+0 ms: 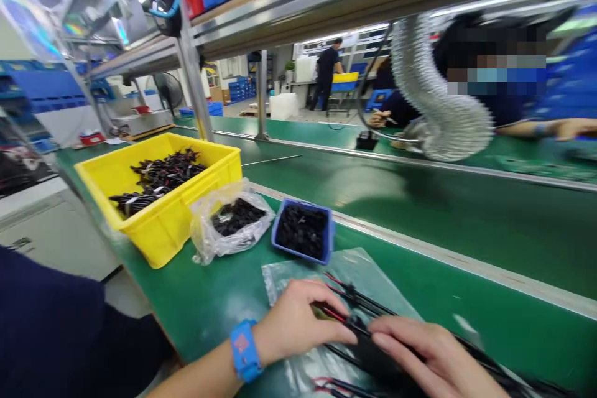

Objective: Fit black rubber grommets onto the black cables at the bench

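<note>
My left hand, with a blue wristband, pinches the red-and-black wire end of a black cable between thumb and fingers. My right hand closes on the same cable just to the right, its fingertips by a small black part on it. Other black cables with bare red and black wire ends lie beside and below my hands. Under them a clear plastic bag lies flat on the green bench. What sits inside my left fingers is partly hidden.
A blue bin of small black parts stands behind my hands. Left of it are an open plastic bag of black parts and a yellow crate of bundled cables. A silver duct hangs at right; co-workers sit and stand beyond the bench.
</note>
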A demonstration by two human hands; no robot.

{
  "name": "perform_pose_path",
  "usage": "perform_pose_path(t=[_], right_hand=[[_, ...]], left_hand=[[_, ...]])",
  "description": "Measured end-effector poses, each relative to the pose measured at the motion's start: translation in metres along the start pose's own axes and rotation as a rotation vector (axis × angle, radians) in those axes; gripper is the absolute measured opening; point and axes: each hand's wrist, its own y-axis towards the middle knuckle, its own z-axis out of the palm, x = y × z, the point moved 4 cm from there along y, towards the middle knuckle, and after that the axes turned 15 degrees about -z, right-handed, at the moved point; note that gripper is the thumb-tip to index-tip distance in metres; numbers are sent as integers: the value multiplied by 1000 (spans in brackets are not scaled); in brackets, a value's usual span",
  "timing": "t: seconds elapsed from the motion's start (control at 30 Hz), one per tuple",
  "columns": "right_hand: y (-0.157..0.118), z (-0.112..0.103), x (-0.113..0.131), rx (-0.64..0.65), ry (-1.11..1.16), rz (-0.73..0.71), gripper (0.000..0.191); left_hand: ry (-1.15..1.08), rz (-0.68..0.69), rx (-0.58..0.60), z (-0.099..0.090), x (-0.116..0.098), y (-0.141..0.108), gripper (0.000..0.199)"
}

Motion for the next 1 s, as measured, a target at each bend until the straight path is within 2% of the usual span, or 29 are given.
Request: perform_pose_path(t=[0.1, 0.2, 0.33, 0.5, 0.67, 0.8, 1.0], right_hand=[[9, -4, 14, 104, 53, 71, 42], [11, -2, 14, 126, 99, 114, 39], [8, 1, 10, 118, 149, 128, 32], [9, 2, 10, 113, 153, 119, 32], [9, 0, 12, 55, 85, 142, 33], [8, -4, 13, 79, 7, 141, 31], [6, -6, 13, 31, 9, 85, 26]], left_hand=[[71, -28, 32, 1, -5, -1, 13], [136, -28, 26, 3, -7, -1, 13], [220, 76, -15, 11, -7, -1, 12], [297, 172, 0, 24, -7, -4, 13], [313, 82, -84, 17, -7, 1, 14], [288, -7, -91, 11, -3, 7, 17], [366, 25, -97, 16, -4, 7, 16]])
